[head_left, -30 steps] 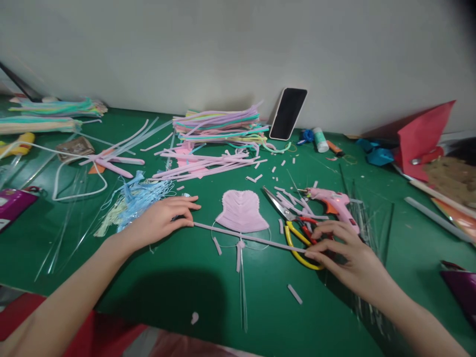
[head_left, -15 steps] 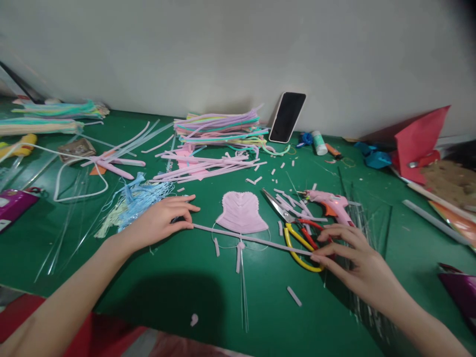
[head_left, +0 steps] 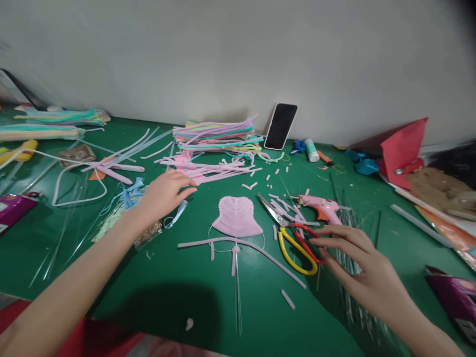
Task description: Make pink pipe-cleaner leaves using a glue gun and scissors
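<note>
My left hand reaches over the bunch of blue and pale tassels, beside the loose pink pipe cleaners; its thumb and index finger are apart. My right hand hovers with spread fingers by the red and yellow handles of the scissors, perhaps touching the red loop. Between the hands lies a flat, bodice-shaped pink piece made of pipe cleaner rows. Just below it, a long pink pipe cleaner rests bent on the table, across a short stem with thin clear strands.
A pink glue gun lies behind the scissors among cut pieces. Bundled coloured pipe cleaners and a propped phone stand along the wall. Clear sticks lie under my right hand. Purple packages sit at both sides.
Both hands have let go of the long pink pipe cleaner, which now lies bent. My left hand has moved away from me toward the loose pipe cleaners; my right remains by the scissors.
</note>
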Action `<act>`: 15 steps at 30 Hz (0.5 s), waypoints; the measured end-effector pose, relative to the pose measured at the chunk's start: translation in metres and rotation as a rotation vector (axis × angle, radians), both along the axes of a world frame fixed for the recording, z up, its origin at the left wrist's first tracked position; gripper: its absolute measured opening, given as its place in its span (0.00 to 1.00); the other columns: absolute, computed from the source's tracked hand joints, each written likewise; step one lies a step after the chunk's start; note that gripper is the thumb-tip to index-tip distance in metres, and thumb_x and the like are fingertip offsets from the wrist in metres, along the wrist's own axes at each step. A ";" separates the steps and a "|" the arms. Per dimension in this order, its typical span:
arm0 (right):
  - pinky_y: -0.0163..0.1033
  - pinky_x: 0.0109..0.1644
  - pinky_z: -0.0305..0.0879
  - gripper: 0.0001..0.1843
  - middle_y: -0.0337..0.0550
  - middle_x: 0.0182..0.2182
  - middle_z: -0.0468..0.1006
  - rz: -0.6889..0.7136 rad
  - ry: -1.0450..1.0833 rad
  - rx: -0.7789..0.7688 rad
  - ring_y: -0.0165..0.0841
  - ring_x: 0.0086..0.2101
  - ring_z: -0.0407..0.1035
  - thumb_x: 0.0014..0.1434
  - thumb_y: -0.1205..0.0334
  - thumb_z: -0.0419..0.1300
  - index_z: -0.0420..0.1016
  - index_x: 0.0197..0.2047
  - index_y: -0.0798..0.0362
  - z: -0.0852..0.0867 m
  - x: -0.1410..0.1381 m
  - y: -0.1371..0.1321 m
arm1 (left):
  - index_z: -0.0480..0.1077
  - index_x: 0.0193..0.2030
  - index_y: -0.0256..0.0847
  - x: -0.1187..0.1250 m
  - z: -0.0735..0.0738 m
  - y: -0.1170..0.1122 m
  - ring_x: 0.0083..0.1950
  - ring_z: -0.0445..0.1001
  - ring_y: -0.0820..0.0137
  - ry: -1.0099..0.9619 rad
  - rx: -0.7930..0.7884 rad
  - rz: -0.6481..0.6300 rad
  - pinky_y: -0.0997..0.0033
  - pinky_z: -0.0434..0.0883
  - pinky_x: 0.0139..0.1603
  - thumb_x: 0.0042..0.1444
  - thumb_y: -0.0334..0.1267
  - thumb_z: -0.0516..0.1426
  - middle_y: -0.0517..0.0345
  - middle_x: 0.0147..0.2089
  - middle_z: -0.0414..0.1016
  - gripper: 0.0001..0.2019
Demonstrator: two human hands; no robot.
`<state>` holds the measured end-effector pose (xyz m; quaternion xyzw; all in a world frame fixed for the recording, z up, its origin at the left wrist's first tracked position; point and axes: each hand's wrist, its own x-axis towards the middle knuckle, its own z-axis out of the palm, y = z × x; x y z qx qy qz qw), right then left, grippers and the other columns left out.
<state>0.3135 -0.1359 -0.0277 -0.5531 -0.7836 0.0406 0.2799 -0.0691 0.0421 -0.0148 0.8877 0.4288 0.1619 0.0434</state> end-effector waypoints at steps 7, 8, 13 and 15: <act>0.49 0.49 0.67 0.13 0.49 0.46 0.72 0.110 -0.027 0.019 0.41 0.49 0.66 0.60 0.71 0.55 0.72 0.46 0.47 0.004 -0.032 0.011 | 0.72 0.37 0.36 0.038 -0.021 0.029 0.43 0.72 0.56 0.254 0.045 0.048 0.58 0.67 0.44 0.60 0.33 0.51 0.45 0.38 0.74 0.09; 0.48 0.49 0.67 0.13 0.49 0.46 0.72 0.120 -0.024 0.016 0.40 0.49 0.66 0.60 0.71 0.54 0.71 0.46 0.47 0.004 -0.034 0.012 | 0.72 0.36 0.35 0.040 -0.021 0.030 0.42 0.72 0.56 0.257 0.043 0.056 0.58 0.67 0.43 0.60 0.32 0.51 0.45 0.37 0.74 0.09; 0.47 0.50 0.67 0.13 0.48 0.45 0.73 0.119 0.059 -0.046 0.40 0.49 0.67 0.61 0.70 0.54 0.73 0.45 0.47 0.003 -0.042 0.013 | 0.69 0.33 0.35 0.042 -0.009 0.022 0.39 0.71 0.58 0.244 0.029 0.057 0.59 0.66 0.40 0.59 0.27 0.48 0.46 0.34 0.73 0.09; 0.47 0.50 0.67 0.11 0.46 0.44 0.74 0.082 0.152 -0.114 0.39 0.48 0.67 0.61 0.68 0.55 0.74 0.44 0.46 0.004 -0.051 0.011 | 0.67 0.36 0.35 0.043 0.004 0.010 0.38 0.71 0.60 0.202 0.031 0.048 0.61 0.65 0.40 0.63 0.29 0.45 0.48 0.35 0.73 0.11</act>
